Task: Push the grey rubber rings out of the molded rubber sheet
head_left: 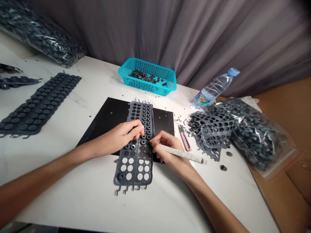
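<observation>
A dark grey rubber sheet with rows of round holes lies lengthwise before me, partly over a black board. Ring-shaped rubber pieces remain along its right side, while many holes near its front end are open. My left hand rests on the sheet's middle, fingers curled together; whatever they may pinch is hidden. In my right hand is a pen-like tool with a pale wrapped handle and a reddish mark near its rear end. Its tip meets the sheet's right edge area, mostly hidden by my fingers.
Behind the board stands a turquoise basket holding small dark pieces. To the right are pink-handled snips, punched sheets, a water bottle and a filled plastic bag. Leftward lie another rubber sheet and a large bag.
</observation>
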The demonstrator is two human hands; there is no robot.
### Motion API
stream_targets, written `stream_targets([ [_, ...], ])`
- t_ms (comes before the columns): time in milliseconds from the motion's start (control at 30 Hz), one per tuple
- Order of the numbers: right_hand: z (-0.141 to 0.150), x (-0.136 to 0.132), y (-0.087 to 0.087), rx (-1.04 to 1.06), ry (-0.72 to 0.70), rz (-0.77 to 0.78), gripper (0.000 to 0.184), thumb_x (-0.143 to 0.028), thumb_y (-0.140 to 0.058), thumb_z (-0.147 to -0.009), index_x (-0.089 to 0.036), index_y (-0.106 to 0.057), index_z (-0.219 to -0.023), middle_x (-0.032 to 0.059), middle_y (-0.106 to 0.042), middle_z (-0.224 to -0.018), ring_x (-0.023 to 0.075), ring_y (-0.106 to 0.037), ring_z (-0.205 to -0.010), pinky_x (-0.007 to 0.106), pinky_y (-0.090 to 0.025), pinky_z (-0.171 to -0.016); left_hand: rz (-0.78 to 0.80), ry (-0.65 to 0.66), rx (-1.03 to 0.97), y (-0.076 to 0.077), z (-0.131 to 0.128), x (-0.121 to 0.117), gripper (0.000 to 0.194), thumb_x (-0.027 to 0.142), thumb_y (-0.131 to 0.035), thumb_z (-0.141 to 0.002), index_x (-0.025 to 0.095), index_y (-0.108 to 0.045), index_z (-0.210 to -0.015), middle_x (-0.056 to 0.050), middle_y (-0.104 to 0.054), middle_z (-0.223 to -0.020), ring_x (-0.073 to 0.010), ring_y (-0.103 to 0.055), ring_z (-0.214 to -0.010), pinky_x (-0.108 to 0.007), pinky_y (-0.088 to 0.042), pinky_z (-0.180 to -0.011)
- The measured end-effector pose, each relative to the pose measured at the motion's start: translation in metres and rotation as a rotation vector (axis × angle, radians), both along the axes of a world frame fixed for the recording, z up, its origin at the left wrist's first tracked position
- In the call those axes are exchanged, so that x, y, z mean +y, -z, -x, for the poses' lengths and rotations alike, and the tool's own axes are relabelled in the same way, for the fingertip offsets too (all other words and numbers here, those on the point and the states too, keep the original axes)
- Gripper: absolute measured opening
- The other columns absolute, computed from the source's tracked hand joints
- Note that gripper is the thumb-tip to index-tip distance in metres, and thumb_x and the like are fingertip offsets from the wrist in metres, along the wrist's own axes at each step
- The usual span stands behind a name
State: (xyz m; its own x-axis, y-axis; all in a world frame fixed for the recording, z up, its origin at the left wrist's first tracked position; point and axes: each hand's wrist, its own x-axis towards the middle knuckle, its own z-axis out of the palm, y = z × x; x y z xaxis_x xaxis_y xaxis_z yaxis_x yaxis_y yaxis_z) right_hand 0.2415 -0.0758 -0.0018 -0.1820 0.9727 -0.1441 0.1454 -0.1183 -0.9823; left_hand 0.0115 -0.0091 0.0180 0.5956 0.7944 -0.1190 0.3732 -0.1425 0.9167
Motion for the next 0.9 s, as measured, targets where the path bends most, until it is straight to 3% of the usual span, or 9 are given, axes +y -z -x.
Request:
stream_targets([
  [100, 0.003, -0.001, -0.001, -0.038, -0.017, -0.013, 0.008, -0.016, -0.061, -0.09, -0.021, -0.066, -0.088, -0.0032, -0.058, -0.072, 0.0108, -0.053, -0.059, 0.019, -0.04, -0.048, -0.005, 0.01, -0.015, 0.002, -0.002, 0.001, 0.035, 0.048, -0.043, -0.11, 0.021, -0.055, -0.092, 0.002, -0.05, -0.081, -0.0158, -0.042, -0.072, -0.029, -0.036, -0.067],
  [200, 0.004, -0.001, -0.003, -0.023, -0.021, 0.004, 0.005, -0.018, -0.062, -0.089, -0.021, -0.066, -0.088, -0.0031, -0.06, -0.071, 0.0118, -0.055, -0.057, 0.021, -0.042, -0.05, -0.105, 0.058, 0.046, 0.001, -0.003, -0.001, 0.031, 0.048, -0.05, -0.108, 0.022, -0.057, -0.092, 0.003, -0.046, -0.077, -0.015, -0.041, -0.069, -0.028, -0.033, -0.065],
  [400, 0.004, 0.0, -0.004, 0.03, -0.03, 0.024, 0.003, -0.022, -0.066, -0.09, -0.021, -0.066, -0.092, -0.0022, -0.063, -0.074, 0.0124, -0.057, -0.059, 0.021, -0.047, -0.052, -0.316, 0.198, 0.145, 0.005, 0.005, 0.001, 0.018, 0.04, -0.065, -0.099, 0.023, -0.064, -0.107, 0.001, -0.054, -0.089, -0.0169, -0.053, -0.077, -0.029, -0.041, -0.074],
  [900, 0.004, 0.001, -0.002, 0.016, -0.051, -0.002, 0.003, -0.023, -0.066, -0.093, -0.022, -0.065, -0.096, -0.0008, -0.067, -0.079, 0.0133, -0.059, -0.063, 0.021, -0.046, -0.052, -0.317, 0.243, 0.186, 0.006, 0.005, 0.003, 0.016, 0.038, -0.063, -0.101, 0.024, -0.063, -0.108, 0.001, -0.052, -0.09, -0.0171, -0.053, -0.081, -0.029, -0.041, -0.077],
])
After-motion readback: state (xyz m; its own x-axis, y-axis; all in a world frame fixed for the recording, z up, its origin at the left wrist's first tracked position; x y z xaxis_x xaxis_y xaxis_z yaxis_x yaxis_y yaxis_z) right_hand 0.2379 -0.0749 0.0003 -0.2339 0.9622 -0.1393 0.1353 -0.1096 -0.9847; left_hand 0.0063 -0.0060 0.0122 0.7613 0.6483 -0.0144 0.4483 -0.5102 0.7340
